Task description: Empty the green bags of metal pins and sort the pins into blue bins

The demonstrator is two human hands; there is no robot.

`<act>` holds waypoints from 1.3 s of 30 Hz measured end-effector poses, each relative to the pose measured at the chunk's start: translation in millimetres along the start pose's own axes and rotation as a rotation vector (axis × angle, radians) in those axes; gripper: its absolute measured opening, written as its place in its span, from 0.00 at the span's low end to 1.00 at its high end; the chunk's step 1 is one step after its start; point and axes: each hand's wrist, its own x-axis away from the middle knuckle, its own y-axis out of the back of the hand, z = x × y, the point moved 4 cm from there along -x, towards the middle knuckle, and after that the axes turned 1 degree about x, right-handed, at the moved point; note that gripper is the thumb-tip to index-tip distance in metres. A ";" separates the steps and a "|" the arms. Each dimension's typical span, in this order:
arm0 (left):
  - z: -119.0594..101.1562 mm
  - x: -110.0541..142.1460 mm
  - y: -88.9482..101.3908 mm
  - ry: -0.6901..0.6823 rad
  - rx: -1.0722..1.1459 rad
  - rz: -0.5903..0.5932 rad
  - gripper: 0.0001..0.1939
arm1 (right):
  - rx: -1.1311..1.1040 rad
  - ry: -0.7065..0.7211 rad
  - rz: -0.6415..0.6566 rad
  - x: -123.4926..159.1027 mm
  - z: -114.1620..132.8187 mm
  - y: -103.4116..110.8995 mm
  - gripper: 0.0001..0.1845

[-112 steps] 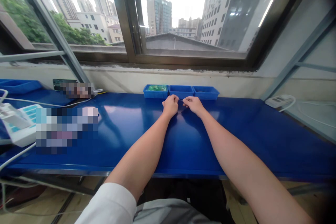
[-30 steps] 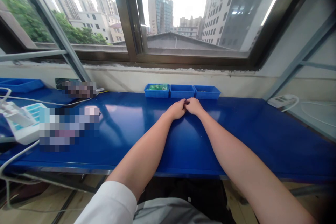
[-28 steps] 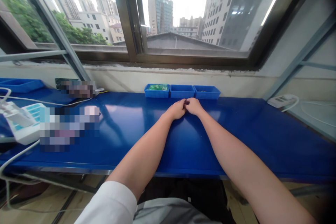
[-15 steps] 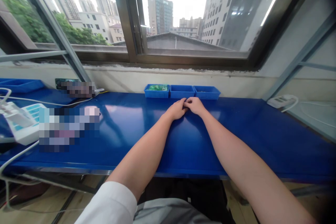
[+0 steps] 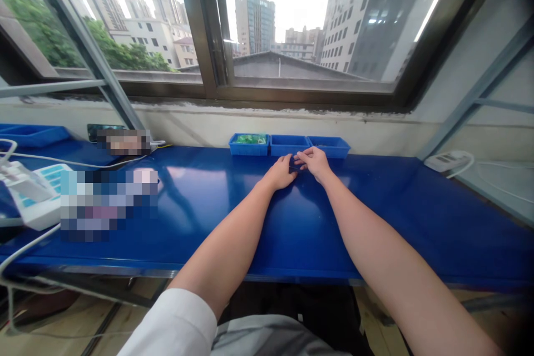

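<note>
My left hand [image 5: 281, 173] is over the blue table, its thumb and fingertips curled round a small, thin thing too fine to name. Facing it from the right, my right hand [image 5: 315, 162] has its fingers stretched toward the left fingertips and slightly spread. Only a narrow gap lies between the two hands. Just behind them stand three blue bins in a row: the left bin [image 5: 249, 151] with green-and-white packets [image 5: 251, 139], the middle bin [image 5: 289, 146], and the right bin [image 5: 336, 148] with small dark bits, partly covered by my right hand.
The blue table [image 5: 200, 222] runs along a wall under a window. On the left are a white device with blue slots [image 5: 37, 200], cables and blurred items. Further back lies a blue tray [image 5: 37, 134]. A white power strip [image 5: 446, 160] sits at the right end.
My hands, which were touching at the fingertips, have come slightly apart. The right hand has lifted and shifted a little to the right, its fingers opening out.
</note>
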 end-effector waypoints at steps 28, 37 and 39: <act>-10.0 1.9 15.3 -0.078 -0.006 -0.212 0.12 | 0.008 -0.055 0.067 5.0 4.5 -3.5 0.24; -3.6 1.6 18.4 -0.047 -0.116 -0.235 0.14 | 0.075 -0.013 0.009 2.7 4.1 2.6 0.21; -2.5 1.7 19.1 -0.026 -0.131 -0.247 0.13 | 0.186 0.020 -0.012 1.8 3.1 3.6 0.20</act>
